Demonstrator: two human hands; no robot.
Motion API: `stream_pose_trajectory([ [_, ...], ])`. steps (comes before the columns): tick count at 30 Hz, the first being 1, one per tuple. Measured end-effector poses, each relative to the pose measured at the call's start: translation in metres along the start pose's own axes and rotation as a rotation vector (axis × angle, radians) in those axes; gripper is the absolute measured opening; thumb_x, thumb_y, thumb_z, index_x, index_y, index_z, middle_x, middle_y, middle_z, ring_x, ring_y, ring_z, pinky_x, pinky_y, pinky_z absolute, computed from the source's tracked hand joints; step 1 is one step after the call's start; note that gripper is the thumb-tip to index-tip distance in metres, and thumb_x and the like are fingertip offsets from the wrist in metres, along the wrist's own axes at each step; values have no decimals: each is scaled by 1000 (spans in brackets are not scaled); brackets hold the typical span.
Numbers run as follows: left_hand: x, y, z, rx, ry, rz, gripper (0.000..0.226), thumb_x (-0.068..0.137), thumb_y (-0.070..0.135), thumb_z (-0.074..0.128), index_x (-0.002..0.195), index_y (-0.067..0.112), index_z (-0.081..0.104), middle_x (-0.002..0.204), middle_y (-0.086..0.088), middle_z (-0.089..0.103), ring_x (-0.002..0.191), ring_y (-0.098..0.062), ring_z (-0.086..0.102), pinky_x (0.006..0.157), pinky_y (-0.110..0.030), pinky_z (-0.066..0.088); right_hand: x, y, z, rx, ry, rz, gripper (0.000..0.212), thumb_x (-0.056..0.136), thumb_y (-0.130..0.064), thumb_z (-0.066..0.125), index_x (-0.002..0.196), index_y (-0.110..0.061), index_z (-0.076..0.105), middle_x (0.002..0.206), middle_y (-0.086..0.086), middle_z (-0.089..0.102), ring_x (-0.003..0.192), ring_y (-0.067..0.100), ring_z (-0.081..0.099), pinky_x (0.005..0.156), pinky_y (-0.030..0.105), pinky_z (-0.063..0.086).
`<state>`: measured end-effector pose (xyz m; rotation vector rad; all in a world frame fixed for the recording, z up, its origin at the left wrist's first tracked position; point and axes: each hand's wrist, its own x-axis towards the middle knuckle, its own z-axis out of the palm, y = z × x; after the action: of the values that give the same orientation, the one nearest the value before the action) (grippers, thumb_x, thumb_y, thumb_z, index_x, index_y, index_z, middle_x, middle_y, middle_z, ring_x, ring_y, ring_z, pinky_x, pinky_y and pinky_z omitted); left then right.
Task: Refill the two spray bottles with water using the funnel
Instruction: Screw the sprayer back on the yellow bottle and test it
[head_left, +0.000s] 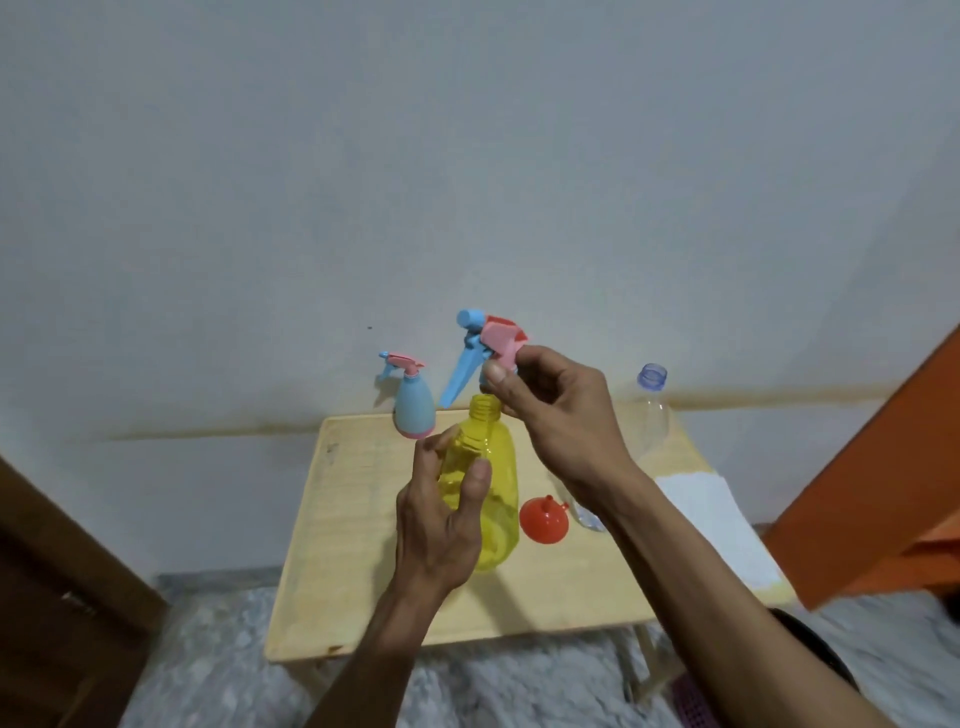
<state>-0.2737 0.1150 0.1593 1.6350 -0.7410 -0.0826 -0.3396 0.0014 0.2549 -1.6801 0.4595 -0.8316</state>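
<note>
My left hand (441, 525) grips a clear yellow spray bottle (491, 499) by its body, held above the small wooden table (363, 545); its threaded neck is uncovered. Just above the neck, my right hand (556, 421) pinches the pink and blue trigger spray head (485, 345), lifted off the bottle. A second spray bottle (414, 405), blue with a pink base and its head on, stands at the table's far edge. An orange funnel (544, 517) lies mouth down on the table, right of the yellow bottle.
A clear plastic bottle (652, 410) without a cap stands at the table's far right. White paper (711, 525) covers the right side. Another clear item (587, 519) lies partly hidden behind my right wrist. An orange surface (883, 478) rises on the right, dark wood (62, 597) on the left.
</note>
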Motion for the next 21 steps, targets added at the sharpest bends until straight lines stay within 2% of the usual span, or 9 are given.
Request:
stream_pose_trajectory([
  [3,2,3,0,-1,-2,4,52,83,66,46,121,32,52,109,11,66,99,-6,64,82,-26,51,-4,7,2,53,-27,17,47,81,-48,75,100,-6,69,95,34,61,81,20,56,80,48,52],
  [6,4,5,-3,23,-7,5,56,82,67,46,122,28,54,112,11,64,101,-4,62,82,-12,46,-6,12,4,94,-55,31,46,81,-47,76,101,-6,69,96,36,61,81,18,54,79,40,47],
  [10,5,8,-6,25,-10,5,52,82,66,45,119,30,54,110,17,62,101,7,58,77,-3,40,-8,16,8,114,-68,29,38,86,-41,77,99,-6,69,88,33,60,79,18,51,75,38,45],
  [11,5,9,-6,26,-9,6,50,82,66,45,118,31,54,108,19,62,100,9,57,76,-2,39,-9,17,8,121,-69,27,32,88,-36,77,97,-7,69,81,28,59,77,17,50,73,37,44],
  [14,3,9,-7,33,-7,3,45,83,64,44,116,35,51,104,21,62,96,9,58,72,-2,40,-11,19,8,135,-42,43,10,89,-22,78,86,-17,69,65,-8,58,66,7,50,66,23,46],
  [15,2,9,-7,37,-8,2,43,84,64,43,115,36,51,102,19,64,94,6,60,70,-3,40,-12,19,8,144,-33,46,11,89,-20,78,84,-21,68,64,-14,58,64,5,51,65,20,46],
  [17,3,6,-6,44,-10,1,42,85,64,43,115,37,51,102,15,67,93,2,63,70,-6,43,-13,18,8,161,-32,50,8,90,-21,76,85,-21,69,66,-9,61,68,5,54,68,21,48],
  [19,3,4,-6,45,-15,-1,41,87,64,42,117,36,51,104,13,68,94,-1,65,73,-10,46,-14,17,8,177,-54,53,11,94,-26,72,94,-16,74,83,14,67,80,9,60,77,30,51],
  [21,4,3,-5,53,-14,6,43,89,64,40,118,34,50,103,13,68,93,-2,66,73,-14,48,-15,16,8,181,-62,67,16,96,-26,69,101,-12,75,92,16,71,85,10,63,80,31,52],
])
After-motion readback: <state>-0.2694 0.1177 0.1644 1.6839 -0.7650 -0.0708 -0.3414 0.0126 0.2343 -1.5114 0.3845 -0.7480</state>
